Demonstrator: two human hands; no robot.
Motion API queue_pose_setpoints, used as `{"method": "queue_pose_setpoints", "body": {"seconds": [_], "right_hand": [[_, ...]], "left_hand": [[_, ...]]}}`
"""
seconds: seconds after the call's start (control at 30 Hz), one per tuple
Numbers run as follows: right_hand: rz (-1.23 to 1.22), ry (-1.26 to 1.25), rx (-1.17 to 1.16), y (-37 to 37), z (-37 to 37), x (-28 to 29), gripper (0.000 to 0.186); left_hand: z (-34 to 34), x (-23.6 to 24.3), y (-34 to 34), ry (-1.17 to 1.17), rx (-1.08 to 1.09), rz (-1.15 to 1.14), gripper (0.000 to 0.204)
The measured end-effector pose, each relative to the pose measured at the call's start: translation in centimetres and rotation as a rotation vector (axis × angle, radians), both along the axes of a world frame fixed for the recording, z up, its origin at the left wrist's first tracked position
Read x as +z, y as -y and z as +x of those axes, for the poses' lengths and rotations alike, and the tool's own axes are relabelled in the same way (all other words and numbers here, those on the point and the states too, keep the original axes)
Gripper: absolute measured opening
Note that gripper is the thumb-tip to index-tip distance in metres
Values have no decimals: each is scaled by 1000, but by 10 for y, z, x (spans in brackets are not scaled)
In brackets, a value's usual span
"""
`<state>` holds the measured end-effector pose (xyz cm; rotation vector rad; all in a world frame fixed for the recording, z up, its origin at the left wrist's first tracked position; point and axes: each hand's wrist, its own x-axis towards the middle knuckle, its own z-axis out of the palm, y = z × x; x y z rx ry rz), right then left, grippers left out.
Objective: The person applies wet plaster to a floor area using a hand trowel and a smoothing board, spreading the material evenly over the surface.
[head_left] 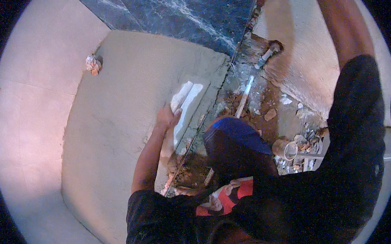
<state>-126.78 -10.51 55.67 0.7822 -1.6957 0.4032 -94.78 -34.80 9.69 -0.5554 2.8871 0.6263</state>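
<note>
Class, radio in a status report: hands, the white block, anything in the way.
Own hands out of view; one bare forearm exits top edge. Co-worker's hand on white block, against grey plaster. Rubble and pipe to the right.

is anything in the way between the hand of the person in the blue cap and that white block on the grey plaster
Nothing visible. The hand of the person in the blue cap already lies against the left edge of the white block, which rests flat on the grey plaster. The fingers touch it with nothing in between.
</note>
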Motion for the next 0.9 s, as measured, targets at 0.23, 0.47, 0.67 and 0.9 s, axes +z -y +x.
{"method": "queue_pose_setpoints", "body": {"seconds": [0.23, 0.47, 0.67, 0.9], "right_hand": [[250, 719, 482, -88, 72, -294, 40], [920, 1419, -23, -169, 240, -614, 39], [804, 1554, -211, -197, 260, -602, 36], [670, 1381, 196, -258, 247, -607, 33]], "left_hand": [[61, 41, 20, 246, 114, -18, 73], [118, 112, 56, 27, 172, -7, 63], [140, 138, 43, -162, 233, -49, 65], [158, 122, 17, -99, 467, 179, 72]]}}
